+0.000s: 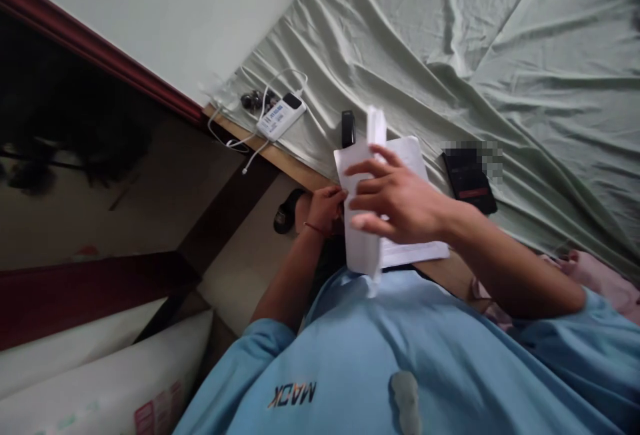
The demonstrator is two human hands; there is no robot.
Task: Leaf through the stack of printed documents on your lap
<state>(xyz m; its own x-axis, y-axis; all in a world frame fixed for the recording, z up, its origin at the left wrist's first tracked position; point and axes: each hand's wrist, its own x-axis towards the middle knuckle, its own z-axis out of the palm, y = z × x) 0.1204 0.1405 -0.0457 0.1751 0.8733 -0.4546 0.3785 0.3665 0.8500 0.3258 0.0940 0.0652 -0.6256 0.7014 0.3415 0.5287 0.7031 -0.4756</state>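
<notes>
Dim, soft indoor light; edges warped, left side sunk in shadow.

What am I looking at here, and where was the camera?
No machine here: a person wears the camera on the head, so you look down over a blue shirt at their own two hands. The left hand pinches the edge of a sheaf of white papers, and the right hand lies across its front. Beyond is a bed with a pale green sheet. On it lie a white power bank with a cable, a small black device and a dark booklet.
</notes>
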